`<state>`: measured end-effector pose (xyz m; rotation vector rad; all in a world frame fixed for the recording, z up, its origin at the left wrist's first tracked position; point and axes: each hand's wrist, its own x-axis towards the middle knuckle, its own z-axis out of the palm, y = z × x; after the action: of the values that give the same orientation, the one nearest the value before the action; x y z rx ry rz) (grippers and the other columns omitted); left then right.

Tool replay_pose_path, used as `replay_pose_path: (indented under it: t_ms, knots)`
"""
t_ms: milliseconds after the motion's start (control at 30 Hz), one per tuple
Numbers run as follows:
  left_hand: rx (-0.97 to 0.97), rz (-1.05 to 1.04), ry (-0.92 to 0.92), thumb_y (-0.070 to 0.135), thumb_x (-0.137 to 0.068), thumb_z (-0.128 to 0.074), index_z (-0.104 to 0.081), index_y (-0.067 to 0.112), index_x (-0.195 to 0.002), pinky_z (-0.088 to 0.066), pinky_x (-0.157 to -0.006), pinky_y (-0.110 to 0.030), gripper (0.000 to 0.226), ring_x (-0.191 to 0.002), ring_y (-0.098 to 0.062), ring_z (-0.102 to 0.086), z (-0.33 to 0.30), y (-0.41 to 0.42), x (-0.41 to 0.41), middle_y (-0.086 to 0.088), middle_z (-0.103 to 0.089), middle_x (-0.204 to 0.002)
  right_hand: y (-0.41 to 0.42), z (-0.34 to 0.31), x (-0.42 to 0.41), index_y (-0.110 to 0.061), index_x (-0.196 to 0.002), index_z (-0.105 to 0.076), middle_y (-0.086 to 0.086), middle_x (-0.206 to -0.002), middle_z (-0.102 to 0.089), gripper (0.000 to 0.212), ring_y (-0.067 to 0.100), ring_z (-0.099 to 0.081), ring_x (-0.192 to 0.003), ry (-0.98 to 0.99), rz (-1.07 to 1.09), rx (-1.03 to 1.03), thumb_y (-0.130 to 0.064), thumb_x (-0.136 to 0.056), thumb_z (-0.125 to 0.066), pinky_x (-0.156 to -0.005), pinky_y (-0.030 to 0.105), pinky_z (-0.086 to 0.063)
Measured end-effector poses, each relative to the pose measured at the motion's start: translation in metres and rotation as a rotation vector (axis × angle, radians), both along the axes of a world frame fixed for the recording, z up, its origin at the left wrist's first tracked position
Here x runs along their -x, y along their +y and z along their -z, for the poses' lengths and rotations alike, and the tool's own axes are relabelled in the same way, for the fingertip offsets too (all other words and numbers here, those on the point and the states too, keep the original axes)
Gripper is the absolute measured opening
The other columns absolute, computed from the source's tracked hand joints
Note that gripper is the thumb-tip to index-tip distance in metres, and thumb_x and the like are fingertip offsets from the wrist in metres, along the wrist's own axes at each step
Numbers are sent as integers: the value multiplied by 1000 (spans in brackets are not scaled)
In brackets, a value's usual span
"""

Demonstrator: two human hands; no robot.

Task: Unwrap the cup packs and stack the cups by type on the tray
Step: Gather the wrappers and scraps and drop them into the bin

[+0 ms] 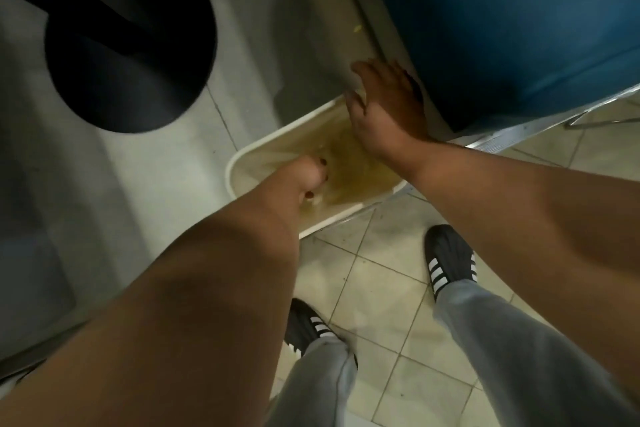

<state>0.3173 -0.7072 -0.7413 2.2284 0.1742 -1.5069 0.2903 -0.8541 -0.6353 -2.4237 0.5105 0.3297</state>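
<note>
No cups or cup packs are in view. A white rectangular bin [242, 158] stands low on the floor, and crumpled yellowish clear plastic wrap [360, 166] lies inside it. My left hand [310, 177] reaches down into the bin with its fingers curled into the wrap, though blur hides the exact grip. My right hand [384, 107] is spread flat with straight fingers over the bin's far right corner, touching the plastic there.
A blue-topped surface with a metal edge [502, 28] is close on the right of the bin. A round black base with a black pole [128, 42] stands on the grey floor at the left. My feet in black striped shoes [450, 256] are on beige tiles.
</note>
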Motion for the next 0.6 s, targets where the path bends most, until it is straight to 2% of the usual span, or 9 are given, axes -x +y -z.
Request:
replay_pose_path:
  t_ms: [67,133,167,267,367,467,533,600]
  knots:
    - [59,-60,-101,13,-96,-49,-65,14,-115,-52,-93,-46,24,-100,-33,-61,-39,10,1,-18,-63,-120,7,-25,3,-18,-147,-41,4,-153,-38,48,25,-28,-144,-10,-42,-41,-34,-102,-45,-117,38,-25]
    - [82,-131,-211,21,-90,-55,-68,24,-86,-55,-90,-46,14,-95,-32,-66,-92,28,3,-16,-70,-105,15,-61,5,-16,-146,-44,6,-151,-43,49,24,-36,-140,11,-77,-117,-34,-101,-49,-115,33,-28]
    - [82,-154,-270,25,-88,-56,-66,25,-81,-56,-86,-44,12,-93,-32,-67,-117,38,4,-13,-71,-98,19,-83,5,-16,-145,-45,5,-150,-45,48,23,-40,-137,34,-100,-123,-34,-101,-49,-111,31,-30]
    - [76,-224,-366,26,-86,-63,-69,26,-78,-57,-83,-37,10,-87,-24,-69,-210,66,15,0,-72,-88,28,-153,7,-21,-133,-58,4,-138,-56,36,25,-53,-124,71,-171,-127,-35,-100,-52,-103,34,-42]
    - [41,-284,-442,33,-86,-65,-70,24,-87,-55,-83,-32,10,-88,-18,-68,-296,88,28,5,-71,-90,41,-225,10,-24,-121,-65,4,-127,-61,30,27,-60,-111,60,-229,-180,-38,-97,-55,-95,38,-49]
    - [-9,-275,-533,36,-89,-62,-69,22,-91,-44,-67,-20,17,-79,-10,-61,-377,102,45,12,-65,-80,58,-291,14,-23,-119,-66,6,-117,-64,29,24,-60,-97,56,-399,-138,-38,-98,-52,-82,32,-48]
    - [-60,-266,-605,38,-91,-61,-69,21,-94,-41,-67,-21,19,-81,-12,-60,-426,114,59,10,-64,-81,73,-333,17,-23,-119,-66,4,-118,-64,30,24,-60,-100,30,-496,-122,-38,-99,-51,-83,34,-50]
    - [-108,-293,-662,40,-90,-61,-70,20,-96,-46,-75,-25,22,-90,-18,-62,-470,132,73,5,-67,-90,91,-373,19,-25,-117,-67,2,-119,-64,28,24,-60,-103,0,-585,-124,-39,-98,-51,-88,36,-51]
